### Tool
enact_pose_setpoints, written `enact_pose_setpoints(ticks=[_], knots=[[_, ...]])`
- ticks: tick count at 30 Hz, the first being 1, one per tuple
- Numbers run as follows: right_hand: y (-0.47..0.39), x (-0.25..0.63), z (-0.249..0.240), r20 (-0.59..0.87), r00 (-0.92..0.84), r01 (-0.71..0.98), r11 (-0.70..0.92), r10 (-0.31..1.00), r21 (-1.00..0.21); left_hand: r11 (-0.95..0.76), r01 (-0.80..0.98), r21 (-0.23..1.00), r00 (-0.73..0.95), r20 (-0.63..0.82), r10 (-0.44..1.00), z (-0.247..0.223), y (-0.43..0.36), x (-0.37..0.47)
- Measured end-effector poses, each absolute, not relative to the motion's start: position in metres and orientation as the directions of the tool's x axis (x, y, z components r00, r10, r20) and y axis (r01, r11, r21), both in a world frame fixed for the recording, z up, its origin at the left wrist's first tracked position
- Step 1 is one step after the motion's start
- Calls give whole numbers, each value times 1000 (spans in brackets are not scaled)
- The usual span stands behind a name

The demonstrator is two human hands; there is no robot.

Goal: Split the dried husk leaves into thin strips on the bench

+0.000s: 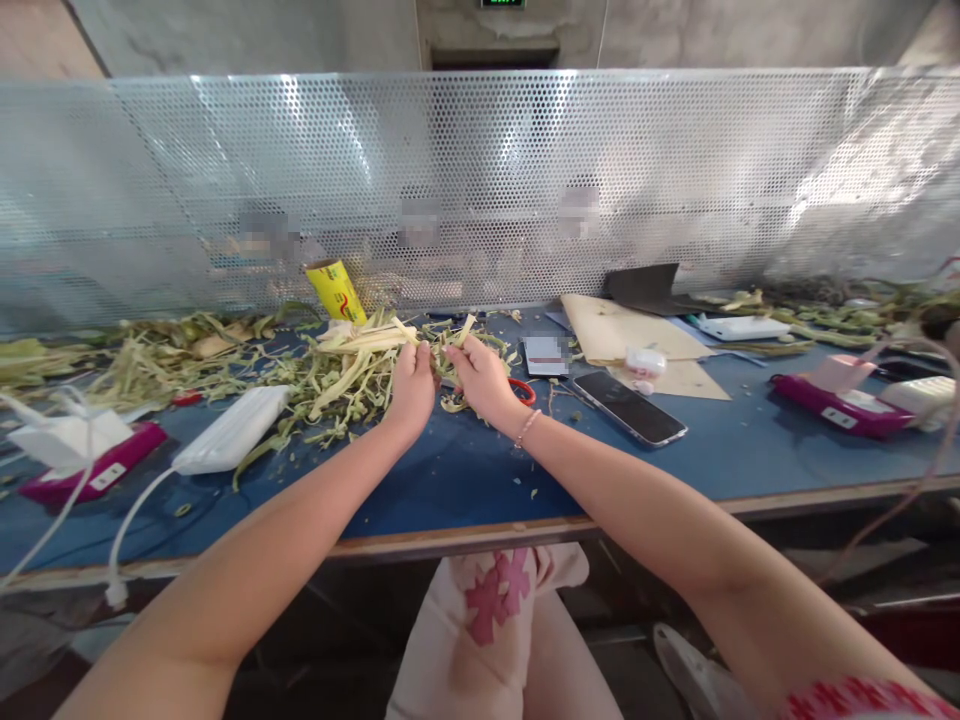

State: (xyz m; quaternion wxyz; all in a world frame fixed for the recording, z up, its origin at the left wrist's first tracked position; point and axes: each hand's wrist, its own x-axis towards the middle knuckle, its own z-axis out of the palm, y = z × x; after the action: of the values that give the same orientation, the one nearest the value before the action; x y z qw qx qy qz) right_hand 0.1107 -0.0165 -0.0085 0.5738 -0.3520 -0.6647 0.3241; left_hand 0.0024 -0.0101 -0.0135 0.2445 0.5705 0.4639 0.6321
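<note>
My left hand (412, 385) is closed in a pinch on a pale yellow-green plant strip (403, 329) whose end sticks up above the thumb. Close beside it, my right hand (484, 378) pinches another pale plant strip (466, 326). Whether the two strips are one piece, I cannot tell. Under and left of the hands lies a loose heap of dried stalks and leaves (330, 385) on the blue table (465, 480). A red loop (523, 390), like a scissors handle, shows behind my right wrist; the remainder is hidden.
A phone (631, 408), a small card (545, 356) and brown paper (626, 330) lie to the right. A yellow tube (335, 290) leans behind the heap. White adapter (234, 430) and purple power strips (94, 468) trail cables. A perforated metal screen (480, 150) stands behind.
</note>
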Motion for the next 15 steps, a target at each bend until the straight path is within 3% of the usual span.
enact_pose_setpoints(ticks=[6,11,15], knots=[[-22,108,-7,577,-72,54,581,813,-812,-447,258,857,-329,513,793,-14,-4,1],[-24,110,-7,632,-94,68,638,769,-767,-347,89,934,-362,355,862,-8,-4,5],[-23,111,-8,638,-117,77,647,761,-758,-339,-12,941,-375,310,874,-4,-5,7]])
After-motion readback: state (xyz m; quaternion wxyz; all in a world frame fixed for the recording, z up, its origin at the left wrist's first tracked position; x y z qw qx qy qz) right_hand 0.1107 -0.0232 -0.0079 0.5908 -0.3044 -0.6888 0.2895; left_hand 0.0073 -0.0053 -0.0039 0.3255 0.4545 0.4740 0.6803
